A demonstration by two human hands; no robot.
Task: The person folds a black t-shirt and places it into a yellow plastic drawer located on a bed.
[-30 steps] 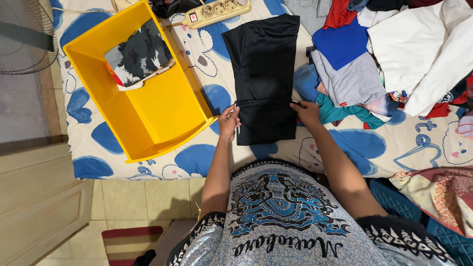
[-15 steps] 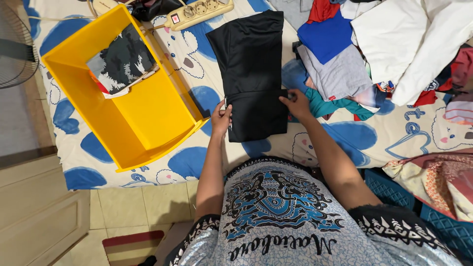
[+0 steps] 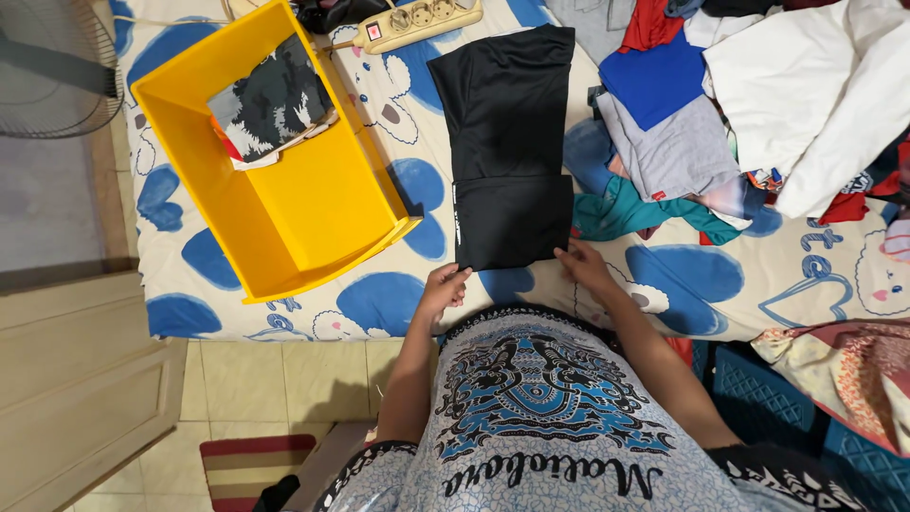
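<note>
A black garment (image 3: 507,114) lies flat on the bed, its near end folded up over itself into a square flap. My left hand (image 3: 445,285) rests at the folded garment's near left corner, fingers touching the fold edge. At the near right corner my right hand (image 3: 583,266) touches the same edge. Neither hand has lifted the cloth, and I cannot see whether the fingers pinch it.
A yellow plastic bin (image 3: 313,204) holding a folded camouflage-print cloth (image 3: 270,104) sits left of the garment. A power strip (image 3: 417,21) lies at the far edge. A heap of mixed clothes (image 3: 749,104) fills the right. A fan (image 3: 52,66) stands far left.
Both hands have slid from the flap's upper edge, mid-garment, back toward me to the fold's near edge. The folded flap now lies flat.
</note>
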